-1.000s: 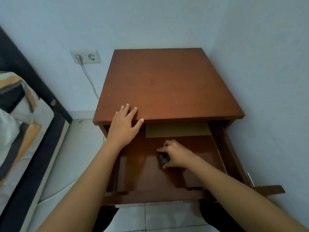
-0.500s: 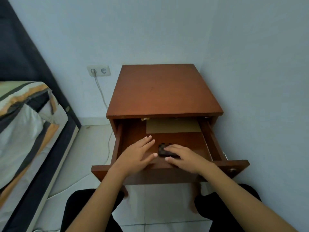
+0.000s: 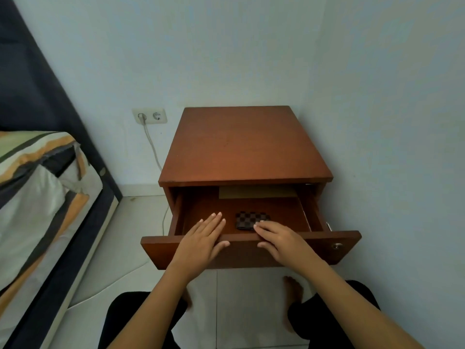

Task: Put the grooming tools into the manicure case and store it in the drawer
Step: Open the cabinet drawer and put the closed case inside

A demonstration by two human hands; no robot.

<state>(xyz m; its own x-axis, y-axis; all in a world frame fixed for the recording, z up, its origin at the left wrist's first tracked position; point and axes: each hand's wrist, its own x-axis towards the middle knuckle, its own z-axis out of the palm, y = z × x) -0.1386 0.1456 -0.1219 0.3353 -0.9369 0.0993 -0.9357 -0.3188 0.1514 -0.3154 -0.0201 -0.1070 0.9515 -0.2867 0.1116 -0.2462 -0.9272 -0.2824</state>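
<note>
The checkered brown manicure case lies closed on the floor of the pulled-out drawer of a brown wooden nightstand. My left hand rests flat over the drawer's front panel, fingers spread, holding nothing. My right hand also lies over the front panel, its fingertips just touching the near edge of the case, not gripping it. No loose grooming tools are in view.
A tan sheet lies at the back of the drawer. A bed with striped bedding stands on the left. A wall socket with a cable is behind the nightstand. A wall runs close on the right. My knees and feet are below the drawer.
My right hand let go of the case and drew back to the drawer front. My left hand came off the nightstand top and down onto the drawer front. The camera pulled back.
</note>
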